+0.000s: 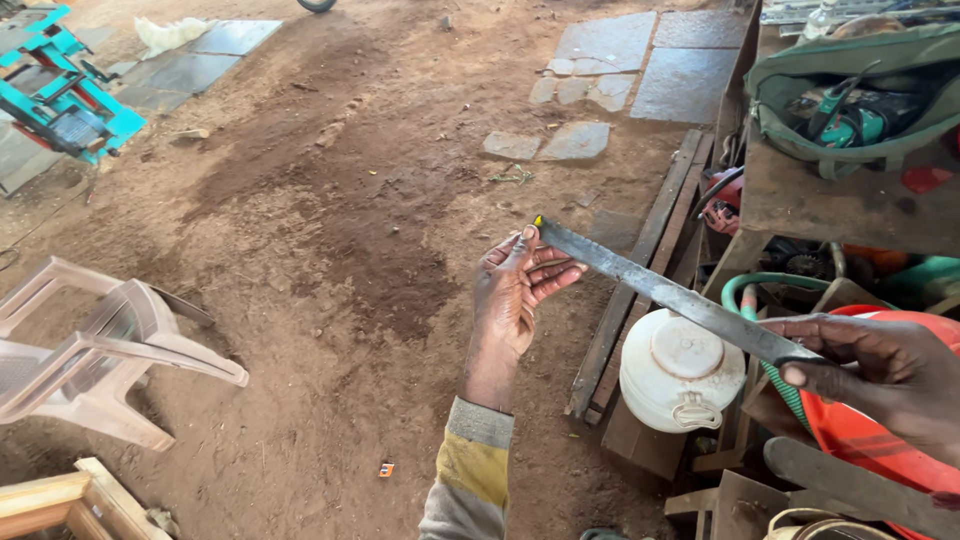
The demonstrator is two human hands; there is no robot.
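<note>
Head view, left to right: the long flat metal blade (660,292) hangs in the air over the dirt floor (330,250), carried by nothing but the 2 hands. Its long axis runs on a slant — upper left to lower right — from a tip marked with a small yellow spot down to the end buried in the right hand.

The left hand (515,290) is raised with its palm turned toward the camera; thumb and fingers are half curled, pinching the blade just behind its tip. It is a light fingertip hold, not a full fist. The yellow-and-grey sleeve (472,465) runs down from it to the bottom edge of the picture.

The right hand (880,365) comes in from the right edge and is closed around the blade's lower end, the thumb pressed on top and the fingers wrapped beneath. It sits lower in the frame and looks nearer the camera than the left — the firmer grip of the 2, as far as I can judge.

So the blade spans the gap between the hands, each holding 1 end, its middle free. Under that free stretch lie dark wooden planks (630,300) on the ground and a white lidded container (680,375); a red tub (870,430) sits beneath the right hand. Well apart at the left edge lies a tipped pale plastic chair (100,350).
</note>
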